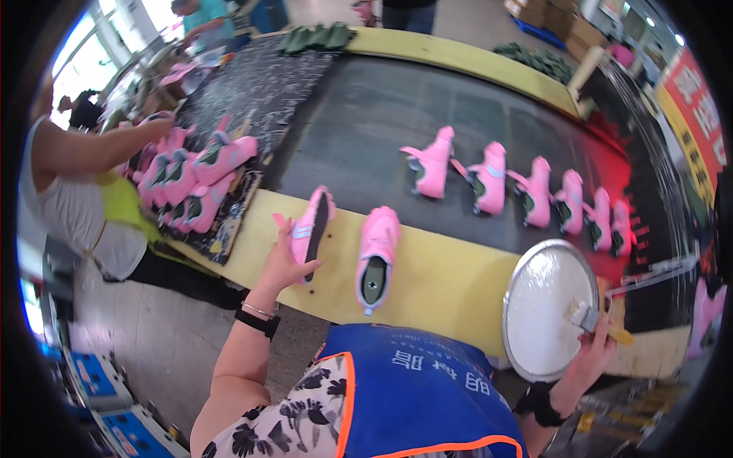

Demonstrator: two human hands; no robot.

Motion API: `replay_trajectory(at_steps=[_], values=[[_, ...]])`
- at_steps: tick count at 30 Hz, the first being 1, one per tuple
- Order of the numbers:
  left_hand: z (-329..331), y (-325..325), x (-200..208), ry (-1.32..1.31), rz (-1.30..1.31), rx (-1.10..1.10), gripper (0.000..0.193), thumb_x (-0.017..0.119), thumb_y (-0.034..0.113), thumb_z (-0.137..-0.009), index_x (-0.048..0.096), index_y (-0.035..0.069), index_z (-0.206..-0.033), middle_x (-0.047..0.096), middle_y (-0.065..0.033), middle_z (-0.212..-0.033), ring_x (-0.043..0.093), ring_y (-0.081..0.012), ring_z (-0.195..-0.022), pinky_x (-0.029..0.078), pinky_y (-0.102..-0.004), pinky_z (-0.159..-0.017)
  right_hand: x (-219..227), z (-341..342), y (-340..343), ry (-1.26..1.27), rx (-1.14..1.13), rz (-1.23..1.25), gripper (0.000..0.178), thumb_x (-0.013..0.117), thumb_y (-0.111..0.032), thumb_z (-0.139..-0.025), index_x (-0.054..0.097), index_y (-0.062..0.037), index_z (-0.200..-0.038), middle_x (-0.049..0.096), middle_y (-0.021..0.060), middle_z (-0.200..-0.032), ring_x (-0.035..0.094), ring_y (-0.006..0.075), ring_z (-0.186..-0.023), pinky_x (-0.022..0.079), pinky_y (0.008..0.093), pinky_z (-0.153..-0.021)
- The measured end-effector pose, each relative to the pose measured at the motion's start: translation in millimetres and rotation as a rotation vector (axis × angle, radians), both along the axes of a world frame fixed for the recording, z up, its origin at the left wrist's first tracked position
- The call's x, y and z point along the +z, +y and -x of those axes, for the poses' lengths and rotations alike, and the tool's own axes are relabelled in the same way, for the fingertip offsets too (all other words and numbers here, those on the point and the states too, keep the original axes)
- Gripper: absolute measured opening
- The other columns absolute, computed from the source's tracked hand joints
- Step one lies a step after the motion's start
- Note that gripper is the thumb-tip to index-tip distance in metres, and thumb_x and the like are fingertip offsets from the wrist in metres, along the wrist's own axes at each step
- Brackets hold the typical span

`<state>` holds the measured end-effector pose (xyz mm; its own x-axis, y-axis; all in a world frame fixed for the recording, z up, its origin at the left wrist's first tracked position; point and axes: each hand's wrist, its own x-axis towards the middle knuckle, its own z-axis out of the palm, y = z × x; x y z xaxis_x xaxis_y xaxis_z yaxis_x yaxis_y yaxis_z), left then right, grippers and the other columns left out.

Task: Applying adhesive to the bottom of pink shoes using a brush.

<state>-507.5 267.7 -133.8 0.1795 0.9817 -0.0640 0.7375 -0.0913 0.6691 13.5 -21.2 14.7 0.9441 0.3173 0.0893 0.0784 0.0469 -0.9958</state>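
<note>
Belt bears a row of pink shoes, the far ones under red light; judged by position, these are done here, though any coating on them cannot be confirmed. Mat at left carries a pile of like shoes, judged left to do; a co-worker's arm reaches to it. Yellow tabletop holds two shoes off the belt, judged unfinished. Dish at its right end has white coating left in it.

The side-turned shoe, dark sole facing right, is gripped by the left hand, thumb at the sole. The upright shoe rests just beside it, untouched. The right hand is closed round the brush, bristles over the dish; contact unclear.

Count: belt, one; mat, one; tabletop, one; pile, one, its shoes overlapping too much to number; dish, one; shoes, six on the belt, two on the tabletop; brush, one.
</note>
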Motion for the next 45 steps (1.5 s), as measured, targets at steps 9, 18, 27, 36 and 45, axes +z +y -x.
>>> replay_trajectory(at_steps=[9, 18, 27, 36, 45], values=[[-76, 20, 56, -1.149, 0.732, 0.226, 0.053, 0.061, 0.022, -0.09, 0.052, 0.0, -0.137, 0.069, -0.0177, -0.114, 0.072, -0.027, -0.093, 0.059, -0.0357, -0.08, 10, 11, -14, -0.018, -0.075, 0.135, 0.021, 0.071, -0.013, -0.096, 0.068, 0.002, -0.11, 0.067, 0.0046, -0.091, 0.061, 0.0083, -0.073, 0.048, 0.0225, -0.061], [-214, -62, 156, -0.889, 0.92, -0.594, 0.091, 0.068, 0.031, -0.074, 0.034, -0.002, -0.152, 0.058, -0.0164, -0.135, 0.062, -0.0245, -0.118, 0.048, -0.0346, -0.103, -40, -1, -25, -0.504, 0.006, 0.666, 0.021, 0.081, -0.016, -0.083, 0.073, -0.0018, -0.097, 0.072, 0.0121, -0.078, 0.071, 0.0214, -0.07, 0.054, 0.0303, -0.066], [-283, -81, 170, -0.684, 1.193, -0.75, 0.085, 0.061, 0.025, -0.08, 0.03, -0.002, -0.155, 0.048, -0.0192, -0.149, 0.052, -0.0244, -0.134, 0.041, -0.0338, -0.111, -47, -19, -37, -0.239, -0.001, 0.497, 0.02, 0.083, -0.016, -0.082, 0.074, -0.0017, -0.093, 0.072, 0.01, -0.076, 0.072, 0.0215, -0.072, 0.054, 0.0297, -0.067], [-325, -84, 189, -0.509, 1.333, -0.839, 0.079, 0.059, 0.022, -0.086, 0.029, -0.004, -0.154, 0.051, -0.0185, -0.145, 0.053, -0.0233, -0.131, 0.043, -0.0335, -0.109, 28, 0, -28, -0.708, 0.209, 0.16, 0.022, 0.084, -0.002, -0.075, 0.075, -0.0066, -0.095, 0.069, 0.0073, -0.089, 0.067, 0.0231, -0.081, 0.052, 0.0309, -0.071], [-344, -89, 198, -0.389, 1.378, -0.865, 0.08, 0.059, 0.02, -0.085, 0.029, -0.004, -0.155, 0.051, -0.0182, -0.144, 0.053, -0.0226, -0.13, 0.042, -0.0335, -0.11, 20, -12, -23, -0.855, 0.418, 0.105, 0.026, 0.084, -0.006, -0.071, 0.074, -0.008, -0.095, 0.068, 0.0052, -0.089, 0.064, 0.0235, -0.08, 0.051, 0.0332, -0.068]])
